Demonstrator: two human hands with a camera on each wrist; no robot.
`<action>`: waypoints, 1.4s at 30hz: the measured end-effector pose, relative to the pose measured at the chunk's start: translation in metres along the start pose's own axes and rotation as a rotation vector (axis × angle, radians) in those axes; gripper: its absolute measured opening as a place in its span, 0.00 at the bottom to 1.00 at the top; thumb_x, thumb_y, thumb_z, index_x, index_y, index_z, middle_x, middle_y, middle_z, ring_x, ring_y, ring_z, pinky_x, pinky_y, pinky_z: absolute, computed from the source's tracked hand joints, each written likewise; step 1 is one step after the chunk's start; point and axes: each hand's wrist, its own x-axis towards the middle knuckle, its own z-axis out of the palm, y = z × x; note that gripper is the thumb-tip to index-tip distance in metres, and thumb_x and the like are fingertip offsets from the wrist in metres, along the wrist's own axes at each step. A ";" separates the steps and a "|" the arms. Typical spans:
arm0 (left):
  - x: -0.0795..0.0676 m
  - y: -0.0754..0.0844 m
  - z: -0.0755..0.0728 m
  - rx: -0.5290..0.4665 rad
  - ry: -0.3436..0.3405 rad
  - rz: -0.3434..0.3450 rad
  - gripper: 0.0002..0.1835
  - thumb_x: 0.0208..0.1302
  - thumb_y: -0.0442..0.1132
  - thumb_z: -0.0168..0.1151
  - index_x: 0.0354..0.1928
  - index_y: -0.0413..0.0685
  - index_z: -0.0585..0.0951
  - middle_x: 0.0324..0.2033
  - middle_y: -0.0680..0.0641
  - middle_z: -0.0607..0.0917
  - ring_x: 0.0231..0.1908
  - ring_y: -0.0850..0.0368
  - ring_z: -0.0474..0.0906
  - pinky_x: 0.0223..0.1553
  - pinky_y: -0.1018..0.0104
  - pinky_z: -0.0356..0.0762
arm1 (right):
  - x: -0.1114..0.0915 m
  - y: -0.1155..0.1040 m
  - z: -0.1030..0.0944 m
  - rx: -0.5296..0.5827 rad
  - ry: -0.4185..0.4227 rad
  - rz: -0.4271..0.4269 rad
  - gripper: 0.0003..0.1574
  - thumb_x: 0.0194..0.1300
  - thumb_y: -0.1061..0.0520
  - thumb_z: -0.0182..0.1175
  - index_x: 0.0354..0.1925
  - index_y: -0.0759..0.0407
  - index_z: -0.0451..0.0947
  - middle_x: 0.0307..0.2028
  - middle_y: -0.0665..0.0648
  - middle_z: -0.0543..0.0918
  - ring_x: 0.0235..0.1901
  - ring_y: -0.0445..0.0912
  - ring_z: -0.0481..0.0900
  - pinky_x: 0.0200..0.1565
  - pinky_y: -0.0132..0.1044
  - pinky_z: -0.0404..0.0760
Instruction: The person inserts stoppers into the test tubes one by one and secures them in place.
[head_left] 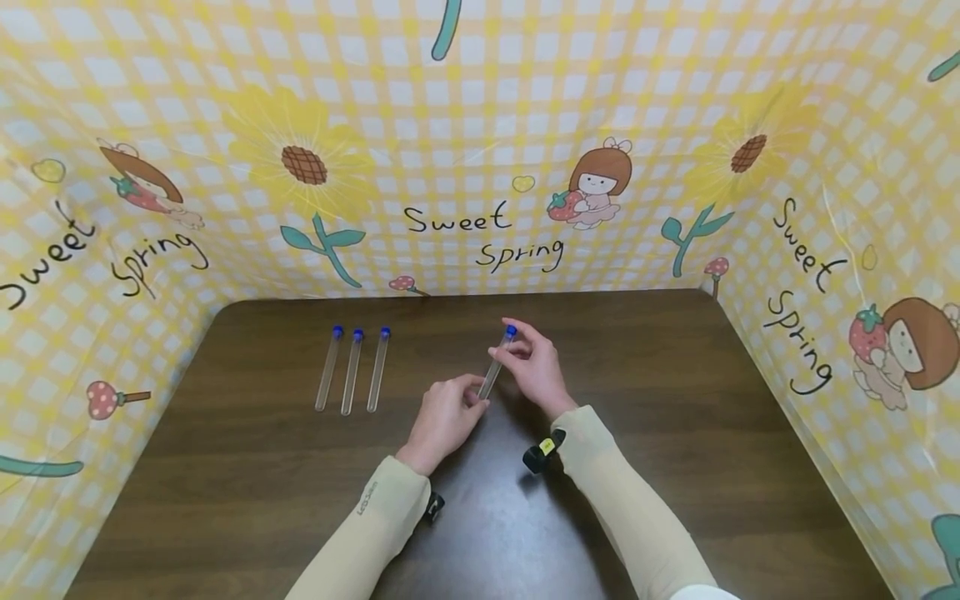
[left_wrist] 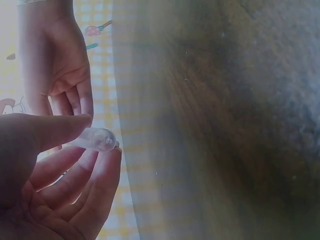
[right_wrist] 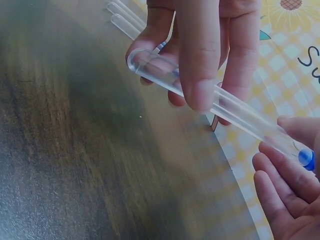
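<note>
A clear test tube [head_left: 492, 375] with a blue cap [head_left: 511, 331] is held tilted above the table between both hands. My left hand [head_left: 446, 419] pinches it near its rounded lower end, thumb on one side and fingers on the other. At the capped end, the thumb and fingers of my right hand [head_left: 538, 368] hold the tube. In the left wrist view the tube's rounded tip [left_wrist: 104, 140] sticks out past the left thumb. The right wrist view shows the cap [right_wrist: 306, 158] partly cut off by the frame edge, beside the right fingers.
Three more blue-capped test tubes [head_left: 352, 375] lie side by side on the dark wooden table [head_left: 247, 483], left of the hands, caps toward the back. A yellow checked cloth [head_left: 450, 125] stands around the table's back and sides.
</note>
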 end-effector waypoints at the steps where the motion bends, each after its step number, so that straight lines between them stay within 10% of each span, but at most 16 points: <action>1: 0.000 0.000 0.000 -0.004 0.001 -0.001 0.15 0.63 0.34 0.73 0.52 0.41 0.86 0.26 0.53 0.85 0.22 0.64 0.77 0.26 0.65 0.76 | 0.000 0.000 0.000 -0.002 0.000 -0.003 0.34 0.65 0.54 0.73 0.67 0.46 0.75 0.37 0.50 0.89 0.39 0.45 0.86 0.44 0.44 0.81; 23: 0.001 -0.003 0.002 -0.018 0.034 0.005 0.15 0.63 0.34 0.73 0.51 0.40 0.85 0.26 0.53 0.84 0.22 0.64 0.77 0.27 0.65 0.77 | 0.000 0.003 0.005 -0.003 -0.013 -0.048 0.36 0.65 0.54 0.72 0.68 0.46 0.70 0.34 0.50 0.89 0.36 0.50 0.86 0.35 0.41 0.76; 42: 0.000 -0.005 0.006 -0.040 0.040 -0.004 0.14 0.64 0.34 0.72 0.51 0.41 0.86 0.28 0.52 0.85 0.23 0.64 0.78 0.29 0.64 0.79 | 0.001 0.001 0.007 0.095 -0.003 0.005 0.35 0.64 0.59 0.73 0.66 0.47 0.73 0.36 0.54 0.89 0.31 0.49 0.88 0.37 0.58 0.84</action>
